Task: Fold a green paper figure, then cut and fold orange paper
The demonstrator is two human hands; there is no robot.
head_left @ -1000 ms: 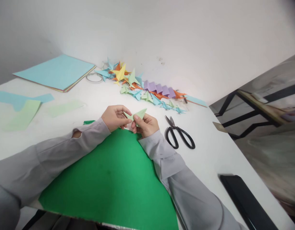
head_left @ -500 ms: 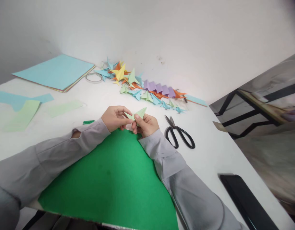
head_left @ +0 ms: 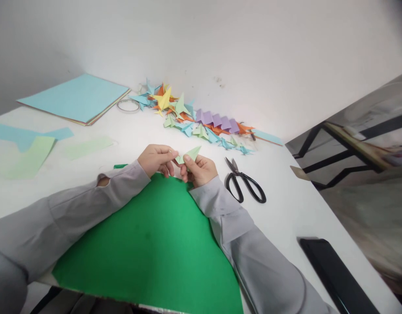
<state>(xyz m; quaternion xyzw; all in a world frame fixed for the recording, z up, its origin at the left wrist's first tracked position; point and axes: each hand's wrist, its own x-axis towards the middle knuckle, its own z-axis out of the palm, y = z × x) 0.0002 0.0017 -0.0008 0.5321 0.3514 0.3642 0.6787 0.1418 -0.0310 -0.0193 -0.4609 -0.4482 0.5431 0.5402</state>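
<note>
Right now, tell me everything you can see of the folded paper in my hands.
The folded paper is pale green, matte and thin-looking, with a pointed tip slanting up and rightward. Your right hand pinches its lower part, partly hiding it; the fingers of your left hand are at its opposite end, their grip unclear. In the picture it shows just beyond the green board's far edge.

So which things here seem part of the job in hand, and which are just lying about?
Likely part of it:
- pale green folded paper, in the right grip
- green board, beneath the forearms
- folded paper shapes, perhaps related pieces

Just lying about, it seems:
- scissors, untouched
- ring-shaped roll
- black flat object
</note>
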